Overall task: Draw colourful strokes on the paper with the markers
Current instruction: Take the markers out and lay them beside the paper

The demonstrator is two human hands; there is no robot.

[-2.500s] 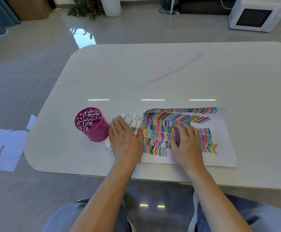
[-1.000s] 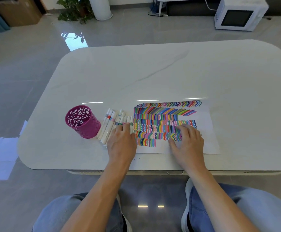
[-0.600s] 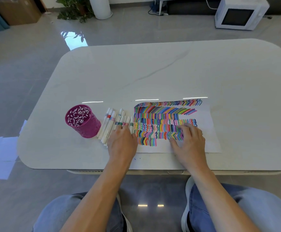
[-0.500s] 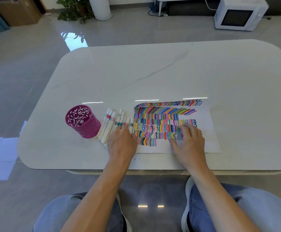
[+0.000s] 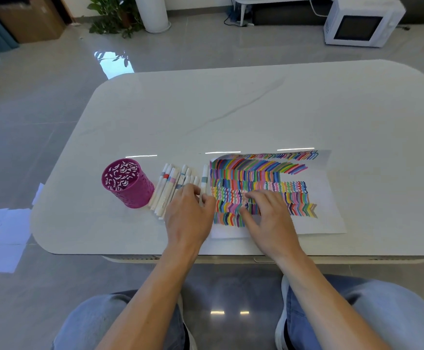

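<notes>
l hand (image 5: 189,215) flat, fingers relaxed atop marker row (image 5: 169,189); r hand (image 5: 269,218) spread loose, resting on striped paper (image 5: 328,219).

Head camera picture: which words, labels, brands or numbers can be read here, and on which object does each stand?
No text can be read.
Paper: only coloured strokes, no letters.
Markers: colour bands; any print is too small to read.
Microwave: no brand legible.
</notes>
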